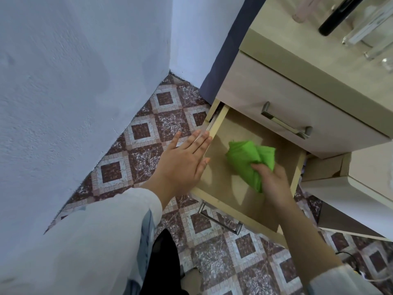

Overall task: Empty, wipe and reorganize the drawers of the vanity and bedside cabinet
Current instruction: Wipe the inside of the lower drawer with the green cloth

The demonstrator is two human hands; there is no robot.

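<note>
A light wooden drawer of the bedside cabinet is pulled out, and only the cloth lies on its floor. My right hand grips a bunched green cloth pressed on the drawer floor. With straight fingers, my left hand rests flat against the drawer's left wall. The drawer above, with a metal bar handle, is closed.
Glass bottles and a black tube stand on the cabinet top. A pale wall is at the left, with patterned tile floor below. A second cabinet part sits at the right. The open drawer's metal handle juts toward me.
</note>
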